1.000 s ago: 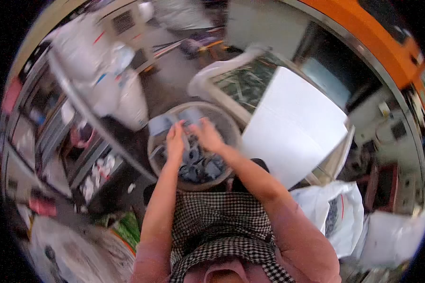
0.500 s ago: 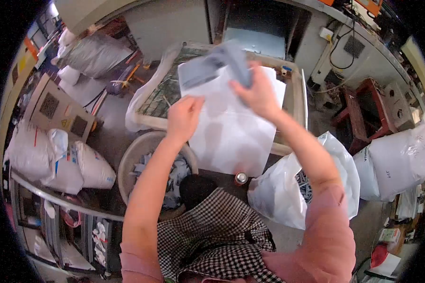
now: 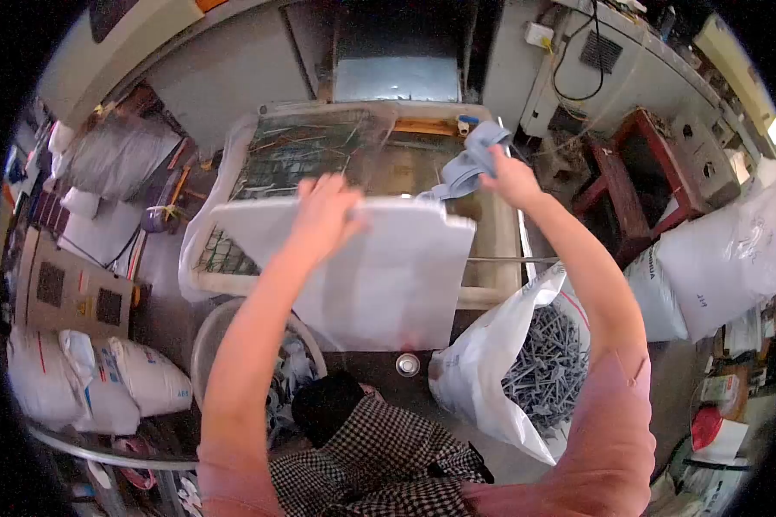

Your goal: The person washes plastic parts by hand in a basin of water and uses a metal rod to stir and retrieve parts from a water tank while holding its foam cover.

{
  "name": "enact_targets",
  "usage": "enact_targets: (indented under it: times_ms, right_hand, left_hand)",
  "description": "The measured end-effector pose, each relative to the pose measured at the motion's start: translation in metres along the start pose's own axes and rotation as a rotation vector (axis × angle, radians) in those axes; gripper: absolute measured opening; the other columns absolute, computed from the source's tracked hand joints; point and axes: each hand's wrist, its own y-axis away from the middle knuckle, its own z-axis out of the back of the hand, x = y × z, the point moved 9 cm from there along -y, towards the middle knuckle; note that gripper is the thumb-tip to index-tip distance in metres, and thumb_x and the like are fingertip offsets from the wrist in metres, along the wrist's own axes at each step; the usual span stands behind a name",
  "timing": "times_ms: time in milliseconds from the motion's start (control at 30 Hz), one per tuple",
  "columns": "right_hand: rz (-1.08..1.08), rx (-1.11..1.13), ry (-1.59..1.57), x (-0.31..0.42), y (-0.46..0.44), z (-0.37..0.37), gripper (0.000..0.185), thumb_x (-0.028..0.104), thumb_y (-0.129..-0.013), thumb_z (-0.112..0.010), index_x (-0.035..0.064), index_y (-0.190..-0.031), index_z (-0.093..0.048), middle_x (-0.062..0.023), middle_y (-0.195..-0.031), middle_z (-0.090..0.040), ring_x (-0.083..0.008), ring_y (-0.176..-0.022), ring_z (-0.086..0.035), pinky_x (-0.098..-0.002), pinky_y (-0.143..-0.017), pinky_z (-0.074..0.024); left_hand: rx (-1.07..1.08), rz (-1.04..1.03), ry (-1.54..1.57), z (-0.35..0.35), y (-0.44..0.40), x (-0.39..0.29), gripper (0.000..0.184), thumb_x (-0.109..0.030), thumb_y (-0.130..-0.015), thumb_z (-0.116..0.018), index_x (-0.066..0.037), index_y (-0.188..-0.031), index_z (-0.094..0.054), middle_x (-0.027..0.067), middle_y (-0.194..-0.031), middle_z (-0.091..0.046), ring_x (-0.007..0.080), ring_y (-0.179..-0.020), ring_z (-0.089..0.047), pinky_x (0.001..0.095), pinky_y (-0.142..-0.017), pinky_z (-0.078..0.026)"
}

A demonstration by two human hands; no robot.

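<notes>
A large white board is tilted up in front of me, its top edge raised above a pale-rimmed tub. My left hand is at that top edge, its fingers curled over it and slightly blurred. Off the board's right corner, my right hand grips a crumpled blue-grey cloth that hangs over the tub. Green netting-like material shows in the left part of the tub, partly under clear plastic film.
An open white sack of grey plastic pieces stands at right, near a can. A bucket of scraps is at left. Filled bags and a red-brown stool flank the area.
The white board has tilted up from lying flat, with my left hand at its upper edge. My right hand has carried the cloth off the board to the right.
</notes>
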Motion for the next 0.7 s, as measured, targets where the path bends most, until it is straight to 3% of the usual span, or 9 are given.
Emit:
enact_targets:
  times_ms: [33,67,233,367,400,467,533,567,700]
  right_hand:
    - [0.006,0.087,0.036,0.003,-0.003,-0.016,0.052,0.029,-0.079,-0.064,0.0029,-0.116,-0.039,-0.0212,-0.090,-0.063,-0.0376,-0.088,-0.061,-0.0458,-0.073,-0.0483]
    - [0.051,0.097,0.054,0.005,-0.010,-0.034,0.046,0.025,-0.078,-0.063,0.0032,-0.112,-0.041,-0.0205,-0.091,-0.062,-0.0364,-0.088,-0.061,-0.0448,-0.072,-0.0489]
    - [0.266,0.231,0.131,0.030,-0.031,-0.133,0.042,0.021,-0.079,-0.062,0.0035,-0.109,-0.039,-0.0202,-0.096,-0.061,-0.0356,-0.087,-0.062,-0.0425,-0.073,-0.0500]
    - [0.168,0.329,-0.018,0.039,-0.037,-0.204,0.068,0.039,-0.079,-0.063,0.0012,-0.126,-0.033,-0.0245,-0.113,-0.054,-0.0386,-0.096,-0.058,-0.0446,-0.081,-0.0488]
    - [0.261,0.206,-0.012,0.044,-0.036,-0.209,0.076,0.043,-0.076,-0.064,0.0035,-0.131,-0.029,-0.0257,-0.118,-0.050,-0.0397,-0.098,-0.056,-0.0451,-0.083,-0.0477]
    - [0.082,0.225,-0.130,-0.017,-0.060,-0.306,0.081,0.045,-0.072,-0.068,0.0076,-0.135,-0.034,-0.0228,-0.121,-0.052,-0.0409,-0.100,-0.055,-0.0453,-0.087,-0.0455]
    - [0.285,0.941,0.078,-0.016,-0.003,-0.291,0.059,0.038,-0.071,-0.070,0.0050,-0.118,-0.055,-0.0188,-0.108,-0.061,-0.0366,-0.098,-0.058,-0.0433,-0.085,-0.0467]
    - [0.273,0.938,0.337,-0.014,0.023,-0.247,0.042,0.032,-0.069,-0.070,0.0035,-0.099,-0.066,-0.0175,-0.098,-0.064,-0.0332,-0.092,-0.061,-0.0420,-0.082,-0.0479]
    - [0.164,0.912,0.560,-0.074,0.068,-0.261,0.029,0.022,-0.081,-0.059,0.0095,-0.107,-0.066,-0.0119,-0.110,-0.063,-0.0271,-0.101,-0.061,-0.0401,-0.083,-0.0495]
  left_hand:
    - [0.007,-0.003,0.059,0.013,0.022,-0.015,0.033,-0.019,-0.057,-0.078,-0.010,-0.081,-0.058,0.0087,-0.086,-0.046,0.0282,-0.087,-0.046,0.0413,-0.081,-0.033]
    - [0.012,-0.004,0.046,0.030,0.044,-0.035,0.027,-0.014,-0.059,-0.074,-0.009,-0.078,-0.056,0.0074,-0.083,-0.045,0.0276,-0.087,-0.047,0.0408,-0.079,-0.033]
    - [0.002,0.044,0.101,0.049,0.122,-0.076,0.021,-0.005,-0.059,-0.065,-0.010,-0.078,-0.058,0.0061,-0.083,-0.046,0.0258,-0.083,-0.049,0.0445,-0.084,-0.031]
    - [0.039,0.078,0.063,0.047,0.132,-0.085,0.029,-0.008,-0.056,-0.065,-0.008,-0.085,-0.059,0.0053,-0.083,-0.044,0.0225,-0.083,-0.049,0.0452,-0.087,-0.031]
    - [0.042,0.084,0.083,0.047,0.131,-0.085,0.029,-0.008,-0.057,-0.065,-0.008,-0.086,-0.060,0.0051,-0.083,-0.044,0.0221,-0.084,-0.050,0.0455,-0.087,-0.031]
    - [0.045,0.106,0.094,0.047,0.134,-0.082,0.029,-0.008,-0.057,-0.065,-0.008,-0.086,-0.060,0.0049,-0.083,-0.044,0.0218,-0.085,-0.050,0.0457,-0.088,-0.030]
    - [0.029,0.110,0.109,0.048,0.137,-0.080,0.029,-0.008,-0.059,-0.064,-0.009,-0.088,-0.061,0.0048,-0.083,-0.044,0.0212,-0.086,-0.050,0.0457,-0.089,-0.031]
    - [0.021,0.118,0.104,0.049,0.138,-0.079,0.029,-0.008,-0.059,-0.064,-0.009,-0.088,-0.061,0.0048,-0.083,-0.044,0.0212,-0.086,-0.050,0.0457,-0.089,-0.031]
    - [0.002,0.131,0.121,0.048,0.144,-0.078,0.025,-0.008,-0.061,-0.063,-0.009,-0.086,-0.061,0.0048,-0.082,-0.043,0.0211,-0.085,-0.051,0.0454,-0.089,-0.032]
